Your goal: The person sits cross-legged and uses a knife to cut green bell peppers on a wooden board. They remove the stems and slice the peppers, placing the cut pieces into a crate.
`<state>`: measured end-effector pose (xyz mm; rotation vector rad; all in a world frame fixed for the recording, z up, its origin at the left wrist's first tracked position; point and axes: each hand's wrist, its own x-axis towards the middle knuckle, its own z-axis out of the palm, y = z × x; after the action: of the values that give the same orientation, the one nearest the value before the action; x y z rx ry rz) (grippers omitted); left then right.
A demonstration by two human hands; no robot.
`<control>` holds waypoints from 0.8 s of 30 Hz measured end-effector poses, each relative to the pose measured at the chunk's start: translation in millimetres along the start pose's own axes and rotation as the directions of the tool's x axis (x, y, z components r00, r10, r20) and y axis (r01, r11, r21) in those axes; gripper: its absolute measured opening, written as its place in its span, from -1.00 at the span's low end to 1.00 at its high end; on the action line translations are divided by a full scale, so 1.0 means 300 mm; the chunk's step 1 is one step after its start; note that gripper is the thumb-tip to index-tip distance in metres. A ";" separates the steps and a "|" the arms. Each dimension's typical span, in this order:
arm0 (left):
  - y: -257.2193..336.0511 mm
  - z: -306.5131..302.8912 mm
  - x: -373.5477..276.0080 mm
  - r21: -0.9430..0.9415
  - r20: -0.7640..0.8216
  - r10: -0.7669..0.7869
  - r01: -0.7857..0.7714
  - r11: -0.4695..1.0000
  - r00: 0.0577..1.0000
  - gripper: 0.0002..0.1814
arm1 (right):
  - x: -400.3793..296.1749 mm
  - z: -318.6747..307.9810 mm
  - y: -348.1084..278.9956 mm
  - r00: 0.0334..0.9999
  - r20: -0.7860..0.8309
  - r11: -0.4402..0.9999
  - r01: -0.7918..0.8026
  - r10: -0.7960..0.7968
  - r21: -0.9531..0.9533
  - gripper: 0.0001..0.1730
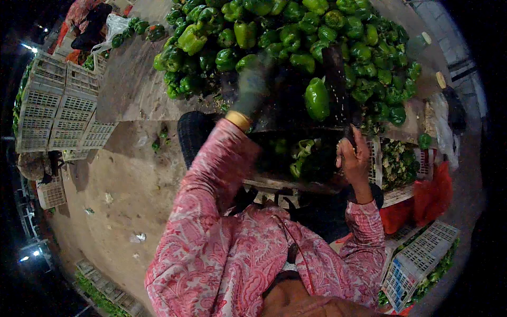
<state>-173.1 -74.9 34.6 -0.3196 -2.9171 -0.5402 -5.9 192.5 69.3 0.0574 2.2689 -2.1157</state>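
My left hand (253, 85), in a greyish glove with a yellow cuff, is blurred by motion beside the near edge of a large heap of green bell peppers (291, 37). Whether it holds anything cannot be told. My bare right hand (353, 156) grips the handle of a long, dark-bladed knife (336, 79). The blade points away from me and is speckled with pale bits. Just left of the blade a single green bell pepper (317, 99) lies on a dark surface. Nearer to me, split or crumpled green pepper pieces (303, 156) lie in a dark, shadowed container.
Stacked white plastic crates (59, 105) stand at the left. On the right are a crate of trimmings (398, 164), a red bag (433, 194) and a tilted crate (422, 257) over greens. Another person (85, 20) is at the upper left, near a clear plastic bag (115, 29).
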 end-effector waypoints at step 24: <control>-0.122 0.157 -0.053 -0.488 -0.120 -0.060 -0.006 0.873 0.991 -0.26 | -0.025 0.190 -0.051 0.948 0.154 0.960 -0.277 0.280 -0.042 -0.52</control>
<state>-171.8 -93.8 -24.4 -0.2866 -2.6198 -1.2571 0.8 134.5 80.9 0.1899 2.0531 -1.8834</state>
